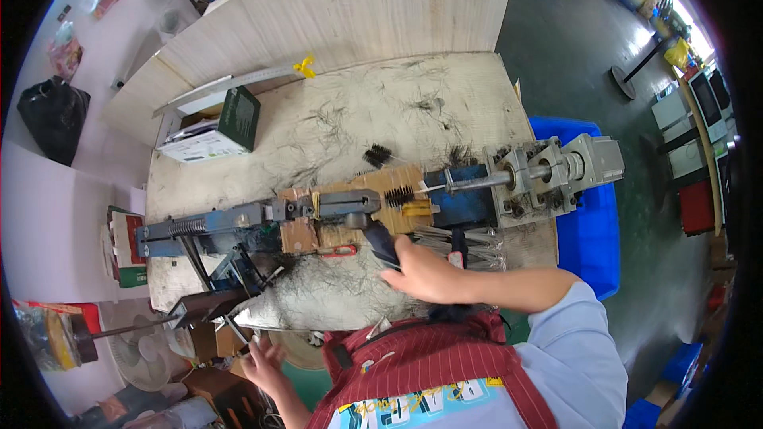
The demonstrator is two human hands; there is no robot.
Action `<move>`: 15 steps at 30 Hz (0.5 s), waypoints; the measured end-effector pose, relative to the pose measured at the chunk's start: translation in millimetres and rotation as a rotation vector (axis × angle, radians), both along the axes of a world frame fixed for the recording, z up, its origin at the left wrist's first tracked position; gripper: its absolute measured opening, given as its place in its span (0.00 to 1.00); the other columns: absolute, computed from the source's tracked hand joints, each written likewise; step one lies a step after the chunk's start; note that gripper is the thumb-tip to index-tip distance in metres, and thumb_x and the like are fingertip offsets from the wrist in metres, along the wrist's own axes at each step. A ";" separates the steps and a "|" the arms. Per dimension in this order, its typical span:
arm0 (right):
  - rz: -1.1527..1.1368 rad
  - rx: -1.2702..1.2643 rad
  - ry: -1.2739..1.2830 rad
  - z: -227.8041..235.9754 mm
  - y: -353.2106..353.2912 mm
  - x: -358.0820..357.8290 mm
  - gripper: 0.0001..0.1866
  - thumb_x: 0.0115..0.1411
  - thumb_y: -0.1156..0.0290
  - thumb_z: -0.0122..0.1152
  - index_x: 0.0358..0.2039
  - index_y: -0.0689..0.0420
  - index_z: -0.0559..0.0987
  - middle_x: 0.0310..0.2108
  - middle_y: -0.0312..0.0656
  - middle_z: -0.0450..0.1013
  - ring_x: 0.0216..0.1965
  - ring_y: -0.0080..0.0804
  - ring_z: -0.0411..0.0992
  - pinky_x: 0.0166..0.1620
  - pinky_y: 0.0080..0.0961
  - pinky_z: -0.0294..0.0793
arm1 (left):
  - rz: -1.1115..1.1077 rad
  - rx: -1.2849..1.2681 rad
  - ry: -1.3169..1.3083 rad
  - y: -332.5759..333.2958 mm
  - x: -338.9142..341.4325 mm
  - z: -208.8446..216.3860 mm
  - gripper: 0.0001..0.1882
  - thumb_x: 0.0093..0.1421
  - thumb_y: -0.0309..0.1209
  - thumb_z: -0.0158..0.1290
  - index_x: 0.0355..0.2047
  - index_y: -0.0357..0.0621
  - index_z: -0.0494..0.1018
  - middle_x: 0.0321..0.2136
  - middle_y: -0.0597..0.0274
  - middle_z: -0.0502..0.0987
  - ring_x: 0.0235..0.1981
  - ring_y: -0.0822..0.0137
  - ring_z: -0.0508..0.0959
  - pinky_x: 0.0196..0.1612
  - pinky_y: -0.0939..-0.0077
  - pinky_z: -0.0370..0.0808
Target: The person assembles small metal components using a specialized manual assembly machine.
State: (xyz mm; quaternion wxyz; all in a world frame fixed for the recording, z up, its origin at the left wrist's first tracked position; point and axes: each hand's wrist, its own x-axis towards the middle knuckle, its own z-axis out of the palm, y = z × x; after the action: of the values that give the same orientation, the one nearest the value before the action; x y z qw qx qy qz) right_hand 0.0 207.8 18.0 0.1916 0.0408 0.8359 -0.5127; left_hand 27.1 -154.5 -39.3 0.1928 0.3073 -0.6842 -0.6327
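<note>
Workbench (485,103): Pale top, strewn with loose dark bristles, mostly from 9 through 12 to 1 o'clock.
Bench machine (461,208): Blue and grey, laid across the bench from 9 to 3 o'clock. Step in hand, as judged: working the clamp by its black handle (384,248) with a brush at the clamp's end. The next move would call for a steady pull or push on that handle, with fingers clear of the spindle line.
Blue bin (598,230): At 3 o'clock, beyond the bench edge, partly under the machine's end; contents cannot be determined.
Carton (240,119): Green and white, open, at 10 o'clock; holds papers or packets, not clearly identifiable.
Right hand (429,272): At 5 o'clock; appears closed around the black handle.
Left hand (266,365): At 7 o'clock; fingers spread, nothing visibly gripped, just beside a metal lever (234,335); contact cannot be confirmed.
Brush (400,195): Near the dial centre, black-bristled, apparently in line with the spindle (485,180).
Loose brush (377,156): At 12 o'clock, lying on the bench.
</note>
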 end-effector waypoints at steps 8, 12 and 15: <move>0.175 0.755 0.650 71.3 43.0 -15.1 0.16 0.52 0.67 0.61 0.37 0.64 0.71 0.27 0.44 0.73 0.33 0.39 0.75 0.27 0.31 0.75 | -1.126 -0.976 0.485 170.2 -41.4 74.2 0.30 0.46 0.26 0.66 0.51 0.44 0.71 0.49 0.51 0.70 0.40 0.59 0.74 0.32 0.72 0.74; 0.167 1.105 0.828 42.0 63.5 -39.1 0.08 0.46 0.70 0.58 0.28 0.57 0.74 0.25 0.35 0.71 0.34 0.31 0.71 0.25 0.22 0.75 | -1.309 -1.245 0.900 205.9 -64.7 83.3 0.24 0.48 0.31 0.57 0.50 0.49 0.76 0.43 0.58 0.73 0.36 0.62 0.73 0.32 0.74 0.70; 0.302 1.039 0.855 41.0 72.7 -44.2 0.05 0.46 0.70 0.58 0.24 0.56 0.74 0.25 0.36 0.71 0.34 0.30 0.71 0.26 0.23 0.75 | -1.223 -1.105 0.950 194.6 -60.4 87.3 0.19 0.50 0.26 0.55 0.45 0.44 0.77 0.39 0.58 0.75 0.33 0.63 0.75 0.33 0.73 0.71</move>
State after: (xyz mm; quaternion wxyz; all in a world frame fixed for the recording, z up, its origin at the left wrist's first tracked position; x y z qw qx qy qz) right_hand -44.2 280.5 59.1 -0.1300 -0.1954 0.9720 0.0155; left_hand -33.3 40.0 48.0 0.2042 -0.5280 -0.7790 -0.2695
